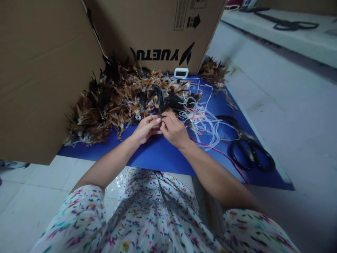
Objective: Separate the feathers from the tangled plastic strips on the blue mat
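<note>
Over the front of the blue board (163,158), my left hand (147,129) and my right hand (173,129) meet fingertip to fingertip. Both pinch the base of a small bunch of black feathers (159,97), whose tips point away from me. The exact spot between the fingertips is hidden. Behind my hands spreads a large heap of brown and black feather bunches (118,100). A tangle of clear and red ties (201,123) lies just right of my right hand.
Black-handled scissors (250,153) lie on the board's right side. A small white digital display (181,72) stands before a cardboard box (158,31); another cardboard panel (39,80) rises at left. More feathers (213,72) lie at the back right, and other scissors (295,25) rest on a ledge.
</note>
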A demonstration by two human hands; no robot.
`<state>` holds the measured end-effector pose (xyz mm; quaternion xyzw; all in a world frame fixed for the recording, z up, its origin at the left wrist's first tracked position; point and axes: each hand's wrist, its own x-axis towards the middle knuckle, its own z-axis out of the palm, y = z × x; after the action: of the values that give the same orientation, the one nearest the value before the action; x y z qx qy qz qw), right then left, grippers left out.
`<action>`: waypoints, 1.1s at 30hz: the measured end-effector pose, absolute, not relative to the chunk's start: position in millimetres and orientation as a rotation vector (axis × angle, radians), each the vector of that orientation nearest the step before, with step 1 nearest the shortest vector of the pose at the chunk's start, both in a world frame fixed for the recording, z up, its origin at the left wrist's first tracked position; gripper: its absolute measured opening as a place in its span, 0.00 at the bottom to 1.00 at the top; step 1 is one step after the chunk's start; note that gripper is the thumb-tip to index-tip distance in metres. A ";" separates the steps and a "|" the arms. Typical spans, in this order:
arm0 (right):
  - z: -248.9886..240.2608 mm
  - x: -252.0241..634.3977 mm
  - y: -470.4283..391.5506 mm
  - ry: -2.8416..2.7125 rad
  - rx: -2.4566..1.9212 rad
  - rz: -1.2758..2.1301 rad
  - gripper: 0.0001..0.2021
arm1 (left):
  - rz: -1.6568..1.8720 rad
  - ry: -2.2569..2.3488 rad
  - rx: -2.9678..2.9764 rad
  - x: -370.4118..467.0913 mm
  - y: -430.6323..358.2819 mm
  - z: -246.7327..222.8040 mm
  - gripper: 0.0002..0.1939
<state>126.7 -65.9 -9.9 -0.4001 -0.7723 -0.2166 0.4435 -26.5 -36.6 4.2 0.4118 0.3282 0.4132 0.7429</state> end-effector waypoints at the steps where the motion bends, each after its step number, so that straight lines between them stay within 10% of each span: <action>1: -9.9 126.4 -65.9 -1.913 -0.987 -0.543 0.08 | 0.907 0.734 0.909 -26.7 -36.2 4.0 0.28; 33: -15.5 141.1 -60.5 -1.798 -1.311 -0.298 0.12 | 1.507 1.066 1.552 -98.5 -56.4 33.6 0.19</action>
<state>141.1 -60.5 -15.5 -0.5264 -0.7216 -0.1194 0.4334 -98.5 -56.4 33.6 0.6012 0.4130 0.5836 0.3570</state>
